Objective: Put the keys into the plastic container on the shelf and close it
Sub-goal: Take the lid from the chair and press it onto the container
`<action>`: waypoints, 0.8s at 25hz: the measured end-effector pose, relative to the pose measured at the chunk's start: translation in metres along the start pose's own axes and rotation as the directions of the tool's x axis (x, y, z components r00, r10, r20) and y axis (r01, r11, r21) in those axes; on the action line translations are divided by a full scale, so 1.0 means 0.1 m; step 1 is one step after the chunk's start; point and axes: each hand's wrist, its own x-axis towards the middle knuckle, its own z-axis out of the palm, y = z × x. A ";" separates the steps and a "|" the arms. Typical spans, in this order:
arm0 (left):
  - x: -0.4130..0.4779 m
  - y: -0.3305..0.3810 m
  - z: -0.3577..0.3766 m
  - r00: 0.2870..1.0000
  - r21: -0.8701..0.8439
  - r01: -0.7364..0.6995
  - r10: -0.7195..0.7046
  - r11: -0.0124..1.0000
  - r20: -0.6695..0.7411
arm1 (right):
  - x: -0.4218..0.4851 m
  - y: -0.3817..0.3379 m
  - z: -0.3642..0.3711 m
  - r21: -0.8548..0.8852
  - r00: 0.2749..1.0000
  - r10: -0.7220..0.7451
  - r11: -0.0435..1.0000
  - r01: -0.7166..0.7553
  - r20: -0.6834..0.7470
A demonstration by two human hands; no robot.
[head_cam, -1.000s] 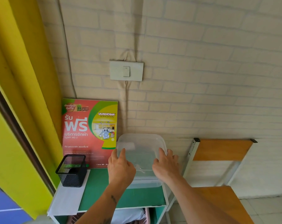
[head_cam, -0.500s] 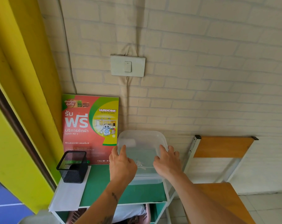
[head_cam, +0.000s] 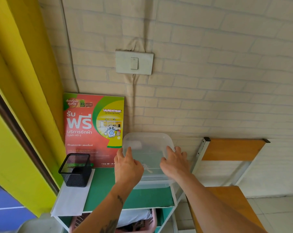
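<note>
A clear plastic container [head_cam: 148, 148] with its translucent lid on top stands on the green shelf top [head_cam: 107, 190], against the brick-pattern wall. Through the lid I make out the keys [head_cam: 146, 167] as a faint metallic shape between my hands. My left hand [head_cam: 127, 167] lies flat on the lid's left front part, fingers spread along the edge. My right hand [head_cam: 175, 163] presses on the lid's right front part, fingers over the right rim. Both palms rest on the lid rather than grip it.
A black mesh pen holder [head_cam: 75, 170] stands on a white sheet at the shelf's left. A red and green laundry poster [head_cam: 93, 128] leans on the wall behind. A wooden chair [head_cam: 229, 174] stands right of the shelf. A pink basket [head_cam: 142, 222] sits below. A light switch [head_cam: 134, 63] is above.
Both hands stay on the lid in nearly the same spots. The view has shifted slightly; the container has not moved on the shelf.
</note>
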 end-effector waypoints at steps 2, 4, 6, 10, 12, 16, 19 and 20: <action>0.00 -0.02 0.00 1.000 0.044 -0.024 0.024 0.999 0.011 | -0.01 0.01 0.03 -0.040 1.000 -0.005 0.999 0.004 -0.002; -0.01 -0.02 -0.01 0.999 0.103 -0.048 0.047 0.994 0.016 | -0.01 0.01 0.07 -0.094 1.000 -0.019 0.995 0.018 -0.003; 0.00 0.01 -0.04 0.998 0.170 -0.061 0.062 0.984 -0.001 | 0.02 0.00 0.06 -0.103 1.000 -0.025 0.994 0.024 -0.005; 0.10 0.12 -0.09 0.960 0.292 -0.253 0.276 0.922 -0.042 | 0.16 -0.01 0.01 -0.087 0.996 -0.077 0.994 0.073 -0.051; 0.21 0.16 -0.09 0.910 0.328 -0.398 0.414 0.857 0.022 | 0.24 -0.01 0.02 -0.068 0.990 -0.133 0.989 0.130 -0.042; 0.47 0.10 -0.03 0.859 0.451 -0.511 0.444 0.732 0.253 | 0.39 0.06 0.10 -0.105 0.977 -0.202 0.973 0.208 0.067; 0.53 0.06 0.01 0.867 0.496 -0.495 0.363 0.713 0.342 | 0.44 0.11 0.13 -0.120 0.971 -0.204 0.968 0.219 0.126; 0.53 0.06 0.02 0.867 0.506 -0.493 0.354 0.708 0.350 | 0.45 0.11 0.14 -0.120 0.970 -0.204 0.968 0.219 0.131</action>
